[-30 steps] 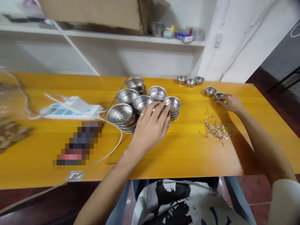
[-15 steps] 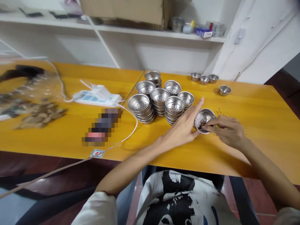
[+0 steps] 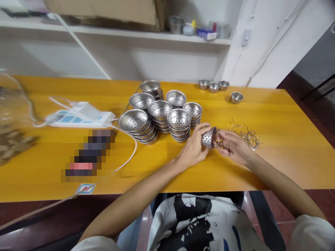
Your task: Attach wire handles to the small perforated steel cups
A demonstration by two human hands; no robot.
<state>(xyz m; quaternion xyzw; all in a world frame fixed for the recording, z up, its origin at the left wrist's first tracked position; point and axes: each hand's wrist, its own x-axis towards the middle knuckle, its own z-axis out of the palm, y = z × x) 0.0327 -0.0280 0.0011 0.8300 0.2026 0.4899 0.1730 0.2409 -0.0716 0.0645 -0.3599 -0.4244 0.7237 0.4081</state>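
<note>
My left hand [image 3: 195, 144] grips a perforated metal filter basket [image 3: 207, 138], tipped on its side with its mouth facing right. At that mouth, the bent fingers of my right hand [image 3: 232, 144] pinch a thin curved wire [image 3: 218, 142] against the rim. Part of the wire is hidden behind the fingers. A loose heap of similar curved wires [image 3: 251, 138] lies on the table just beyond my right hand. Several stacks of perforated baskets [image 3: 179, 120] stand upright close to my left hand, their mouths up.
Several single baskets [image 3: 236, 98] sit near the table's back edge. To the left are a white power strip [image 3: 81, 119] with cables, a blurred-out dark object [image 3: 90, 153] and a pile of brownish pieces [image 3: 13, 143]. A shelf [image 3: 125, 33] with a cardboard box runs behind.
The basket has been lifted and turned from mouth up to mouth right, with my left hand now wrapped round it. My right fingers have come out of it to its rim. The view has shifted right.
</note>
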